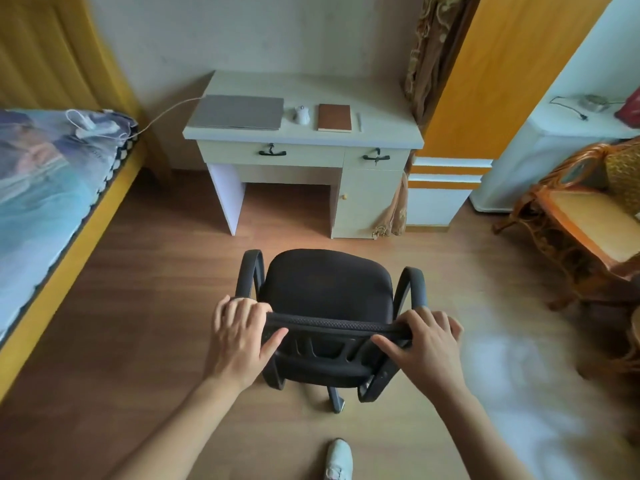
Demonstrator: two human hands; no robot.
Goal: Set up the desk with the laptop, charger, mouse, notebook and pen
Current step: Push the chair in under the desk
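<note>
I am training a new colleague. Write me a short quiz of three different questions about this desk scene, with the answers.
1. True or false: the laptop on the desk is open.
2. Which item lies between the laptop and the notebook? A) pen B) mouse C) charger
3. What do both hands grip?

Key
1. False: its lid is closed.
2. B: the white mouse. The pen lies right of the notebook; the charger cable runs off the desk's left side toward the bed.
3. The top of the chair backrest: left hand at one corner, right hand at the other.
</note>
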